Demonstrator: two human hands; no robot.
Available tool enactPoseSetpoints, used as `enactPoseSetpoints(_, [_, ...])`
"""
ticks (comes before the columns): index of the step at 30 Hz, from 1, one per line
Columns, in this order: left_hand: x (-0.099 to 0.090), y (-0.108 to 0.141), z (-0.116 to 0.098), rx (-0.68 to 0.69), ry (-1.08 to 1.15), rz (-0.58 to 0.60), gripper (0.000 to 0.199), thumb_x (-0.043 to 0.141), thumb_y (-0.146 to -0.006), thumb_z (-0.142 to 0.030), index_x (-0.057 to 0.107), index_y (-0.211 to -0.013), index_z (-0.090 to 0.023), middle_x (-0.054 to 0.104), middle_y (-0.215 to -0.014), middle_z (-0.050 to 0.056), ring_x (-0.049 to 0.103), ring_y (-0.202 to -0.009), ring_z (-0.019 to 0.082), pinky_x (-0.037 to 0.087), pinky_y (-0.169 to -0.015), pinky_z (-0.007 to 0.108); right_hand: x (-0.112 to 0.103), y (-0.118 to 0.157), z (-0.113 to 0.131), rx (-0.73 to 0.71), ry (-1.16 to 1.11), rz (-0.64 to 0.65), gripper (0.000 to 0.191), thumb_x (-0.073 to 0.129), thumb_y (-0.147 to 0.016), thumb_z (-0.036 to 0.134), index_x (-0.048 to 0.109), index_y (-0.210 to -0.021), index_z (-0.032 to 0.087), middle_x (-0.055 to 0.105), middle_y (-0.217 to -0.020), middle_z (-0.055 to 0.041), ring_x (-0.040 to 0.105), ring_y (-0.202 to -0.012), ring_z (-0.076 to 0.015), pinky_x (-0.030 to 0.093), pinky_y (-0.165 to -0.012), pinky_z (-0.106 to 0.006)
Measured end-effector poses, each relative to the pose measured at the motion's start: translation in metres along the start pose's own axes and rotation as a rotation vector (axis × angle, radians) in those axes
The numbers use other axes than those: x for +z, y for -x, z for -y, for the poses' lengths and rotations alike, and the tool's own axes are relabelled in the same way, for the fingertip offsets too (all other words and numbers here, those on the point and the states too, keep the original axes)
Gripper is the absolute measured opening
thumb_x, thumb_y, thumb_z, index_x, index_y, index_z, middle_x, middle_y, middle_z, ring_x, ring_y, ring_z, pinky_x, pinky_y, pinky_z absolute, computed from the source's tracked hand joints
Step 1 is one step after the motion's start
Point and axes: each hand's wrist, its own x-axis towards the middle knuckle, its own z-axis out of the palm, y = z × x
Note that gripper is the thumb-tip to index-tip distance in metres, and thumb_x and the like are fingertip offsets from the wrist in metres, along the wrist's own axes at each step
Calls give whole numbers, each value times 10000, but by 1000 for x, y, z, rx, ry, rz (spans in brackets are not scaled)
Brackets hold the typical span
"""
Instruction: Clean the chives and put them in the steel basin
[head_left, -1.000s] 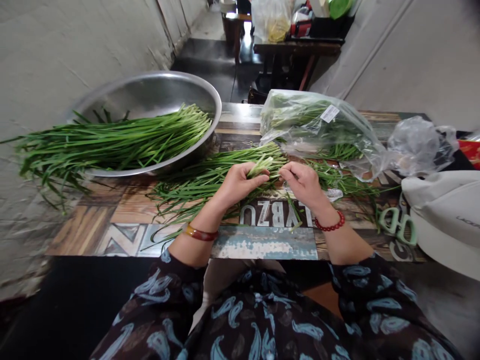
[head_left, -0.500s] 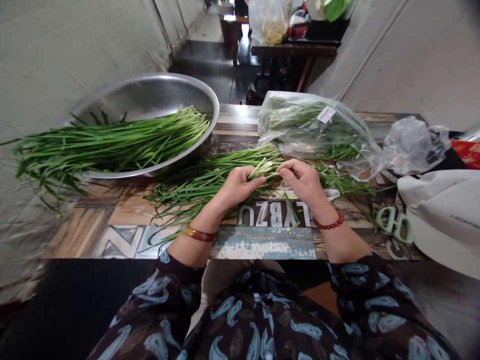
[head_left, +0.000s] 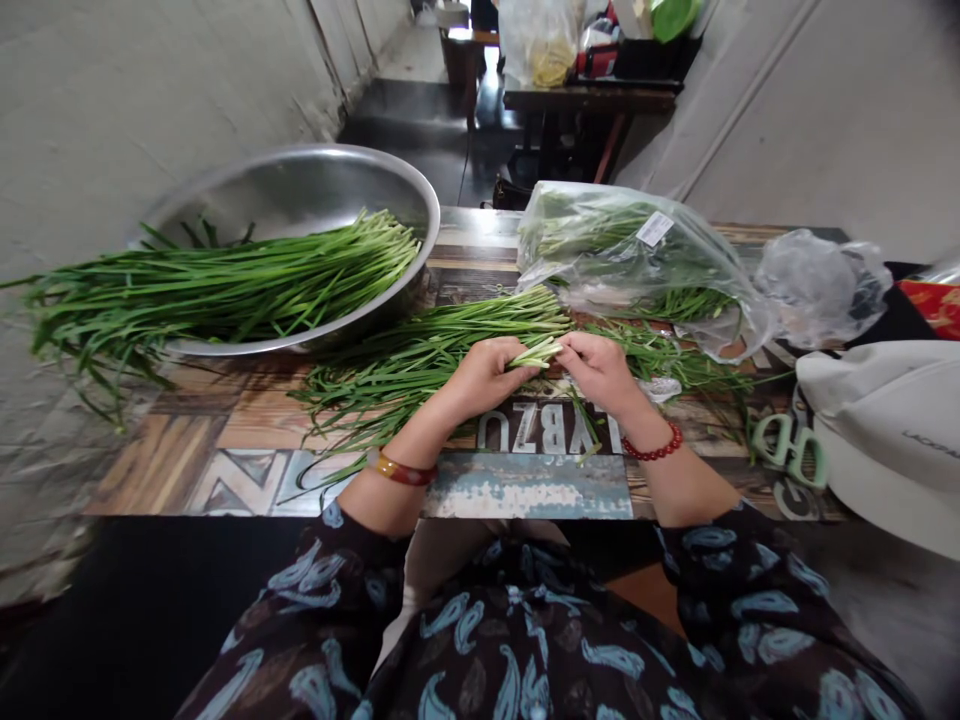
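Note:
My left hand (head_left: 489, 376) is closed round a small bunch of garlic chives (head_left: 538, 353), whose pale stem ends stick out to the right. At those ends my right hand (head_left: 598, 374) pinches with thumb and forefinger; the exact stem between the fingertips is too small to make out. Behind and left of my hands, a loose pile of chives (head_left: 420, 345) lies on the patterned table (head_left: 525, 490). Under and right of my right hand are trimmed green scraps (head_left: 675, 360).
A steel basin (head_left: 300, 165) at the left holds many chives (head_left: 247, 285), leaves hanging over its rim. A clear plastic bag (head_left: 637, 250) of greens lies at the back. To the right are a crumpled bag (head_left: 821, 285), green-handled scissors (head_left: 787, 447) and a pale cap (head_left: 885, 430).
My right hand has moved slightly left and its fingers now meet the stem ends. The bunch in my left hand has tilted a little lower.

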Motion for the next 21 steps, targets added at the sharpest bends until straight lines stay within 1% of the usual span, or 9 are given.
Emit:
enactPoseSetpoints(3, [-3, 0, -1, 7, 48, -5, 297, 622, -852, -254, 518, -594, -152, 477, -622, -23, 459, -641, 110, 350, -640, 245, -4, 0, -6, 139, -43, -92, 461, 462, -961, 547, 649, -741, 188, 654, -662, -16, 593, -621, -142, 444, -625, -266])
enactPoseSetpoints(5, [-6, 1, -2, 6, 134, -58, 260, 638, -857, -287, 563, -650, -148, 509, -671, -12, 475, -661, 112, 366, -634, 243, -7, -1, -12, 195, -74, -166, 447, 463, -963, 547, 661, -779, 191, 671, -689, -16, 612, -626, -143, 467, -631, -267])
enactPoseSetpoints(7, [-10, 3, -2, -35, 268, -140, 220, 649, -867, -341, 610, -760, -153, 515, -687, -17, 455, -610, 98, 363, -577, 233, -8, -1, -13, 174, -65, -193, 411, 479, -965, 522, 674, -813, 193, 694, -720, -23, 637, -654, -153, 495, -660, -281])
enactPoseSetpoints(8, [-12, 4, -3, -63, 341, -175, 226, 651, -872, -373, 619, -812, -157, 508, -678, -24, 433, -569, 88, 349, -535, 227, -6, -1, -13, 135, -40, -182, 385, 493, -964, 500, 685, -836, 193, 709, -748, -32, 652, -685, -162, 509, -686, -293])
enactPoseSetpoints(11, [-18, 5, -5, -120, 520, -211, 298, 664, -869, -457, 617, -867, -163, 526, -689, -24, 404, -504, 67, 320, -455, 212, 1, -1, -6, -78, 67, -39, 306, 515, -970, 426, 715, -983, 196, 755, -943, -74, 695, -889, -203, 537, -839, -348])
enactPoseSetpoints(14, [-23, 6, -7, -137, 636, -242, 338, 717, -826, -489, 623, -855, -165, 528, -689, -28, 409, -497, 54, 318, -434, 192, 8, 1, 0, -281, 210, 176, 340, 495, -988, 392, 673, -1221, 220, 706, -1242, -100, 631, -1183, -243, 476, -1031, -422])
enactPoseSetpoints(16, [-25, 6, -8, -156, 697, -285, 350, 738, -807, -497, 629, -842, -166, 488, -647, -45, 386, -476, 47, 304, -422, 184, 11, 3, 0, -328, 328, 294, 407, 472, -999, 392, 602, -1349, 228, 627, -1390, -102, 542, -1320, -269, 417, -1099, -465])
enactPoseSetpoints(18, [-28, 6, -8, -157, 722, -326, 356, 729, -815, -508, 629, -814, -166, 490, -641, -43, 388, -474, 47, 317, -426, 185, 12, 4, -4, -330, 416, 370, 456, 457, -1005, 393, 549, -1413, 212, 571, -1460, -111, 480, -1386, -291, 387, -1123, -489])
enactPoseSetpoints(21, [-33, 8, -11, -114, 661, -410, 347, 686, -859, -506, 623, -788, -171, 561, -673, -20, 477, -533, 64, 406, -499, 194, 14, 5, -12, -321, 443, 394, 466, 453, -1007, 379, 539, -1422, 185, 565, -1466, -124, 474, -1395, -287, 389, -1125, -487])
